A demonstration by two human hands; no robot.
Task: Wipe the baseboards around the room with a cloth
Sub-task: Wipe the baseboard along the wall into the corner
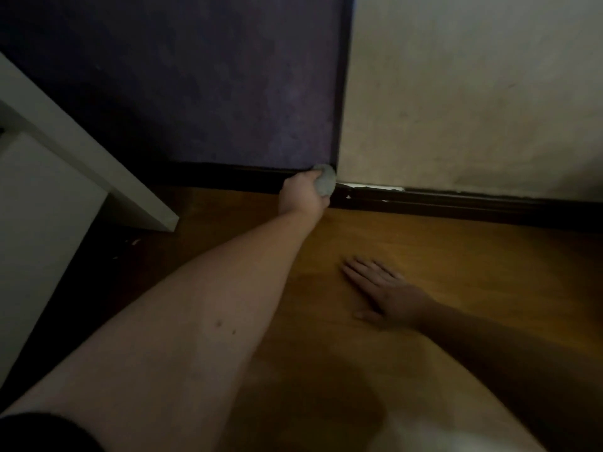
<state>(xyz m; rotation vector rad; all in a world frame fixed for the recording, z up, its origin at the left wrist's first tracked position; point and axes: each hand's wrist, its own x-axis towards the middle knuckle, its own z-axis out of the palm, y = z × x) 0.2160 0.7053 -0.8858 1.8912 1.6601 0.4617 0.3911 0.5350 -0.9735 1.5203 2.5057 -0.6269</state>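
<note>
One cloth point(325, 183), grey and wadded, gripped in my left hand point(303, 198) with fingers curled round it, pressed to the dark baseboard point(248, 177) at the room corner. One right hand point(388, 293), fingers straight, flat on the wooden floor point(473, 265) near that corner, holding nothing. White furniture point(81, 151) stands left of the corner; purple wall point(195, 79) and pale wall point(473, 93) meet above it.

One view only, from the person's head, set low and close to the floor point(456, 272). It faces forward and down into a room corner point(337, 171), where a purple wall point(195, 93) meets a pale wall point(473, 93). The wide angle bends the baseboard point(456, 207) line. Both arms enter from the lower edge.
</note>
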